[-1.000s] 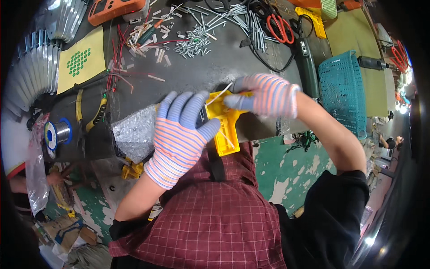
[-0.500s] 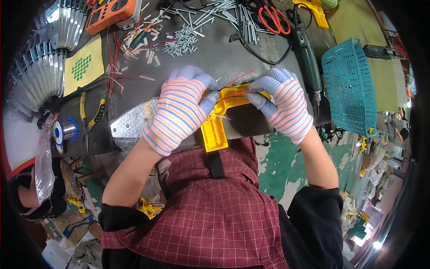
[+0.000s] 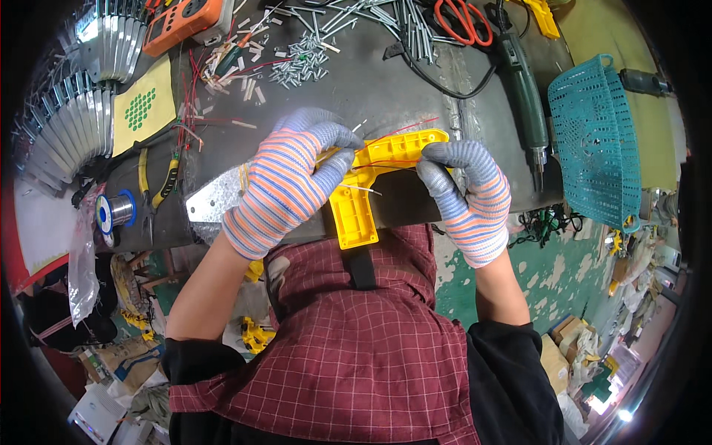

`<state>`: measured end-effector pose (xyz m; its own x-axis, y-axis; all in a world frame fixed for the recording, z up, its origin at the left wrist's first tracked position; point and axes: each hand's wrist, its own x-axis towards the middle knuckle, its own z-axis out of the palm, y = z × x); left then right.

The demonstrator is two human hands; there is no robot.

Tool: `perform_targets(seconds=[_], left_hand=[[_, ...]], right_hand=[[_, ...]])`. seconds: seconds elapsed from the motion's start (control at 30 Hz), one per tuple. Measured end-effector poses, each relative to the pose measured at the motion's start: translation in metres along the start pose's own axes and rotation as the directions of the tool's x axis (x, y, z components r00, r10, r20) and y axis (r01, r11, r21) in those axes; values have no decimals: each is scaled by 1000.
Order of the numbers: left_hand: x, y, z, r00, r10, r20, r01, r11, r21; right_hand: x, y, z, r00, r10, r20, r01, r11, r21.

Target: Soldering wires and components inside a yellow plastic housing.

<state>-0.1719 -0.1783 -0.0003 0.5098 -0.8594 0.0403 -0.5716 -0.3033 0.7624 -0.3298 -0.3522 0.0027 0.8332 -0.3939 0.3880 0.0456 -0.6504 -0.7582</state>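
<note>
A yellow plastic housing half (image 3: pixel 354 215), ribbed inside and pistol-shaped, is held above the bench's near edge. My left hand (image 3: pixel 285 178), in a striped glove with grey-blue fingertips, is closed around its left end, hiding that part. A thin dark and red wire (image 3: pixel 393 162) runs along the housing toward my right hand (image 3: pixel 471 196). There the thumb and forefinger close on the wire's end beside the housing's right tip. Another red wire (image 3: pixel 404 128) sticks up behind the housing, and a white wire (image 3: pixel 365 190) crosses its handle part.
A metal plate (image 3: pixel 211 200), pliers (image 3: pixel 150 189) and a solder spool (image 3: pixel 116 211) lie left. Screws (image 3: pixel 300 63), wires and red-handled scissors (image 3: pixel 466 22) lie behind. A green power screwdriver (image 3: pixel 525 104) and a teal basket (image 3: pixel 593 141) stand right.
My right hand has moved down and slightly right, uncovering the housing's right end. My left hand still grips the housing. The head view has shifted a little.
</note>
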Motion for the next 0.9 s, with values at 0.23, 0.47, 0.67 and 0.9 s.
perform_targets(seconds=[0.23, 0.47, 0.67, 0.9], left_hand=[[4, 2, 5, 997, 67, -31, -63, 991, 117], [7, 2, -3, 993, 89, 74, -85, 995, -48], [2, 4, 4, 995, 102, -14, -101, 994, 32], [-17, 3, 3, 967, 205, -151, -183, 972, 147]], right_hand=[[-2, 0, 3, 991, -127, -29, 127, 992, -16], [4, 6, 16, 990, -21, -140, 23, 1000, 12], [15, 7, 22, 979, -102, -176, 92, 994, -66], [9, 17, 22, 982, -161, -102, 84, 848, -524]])
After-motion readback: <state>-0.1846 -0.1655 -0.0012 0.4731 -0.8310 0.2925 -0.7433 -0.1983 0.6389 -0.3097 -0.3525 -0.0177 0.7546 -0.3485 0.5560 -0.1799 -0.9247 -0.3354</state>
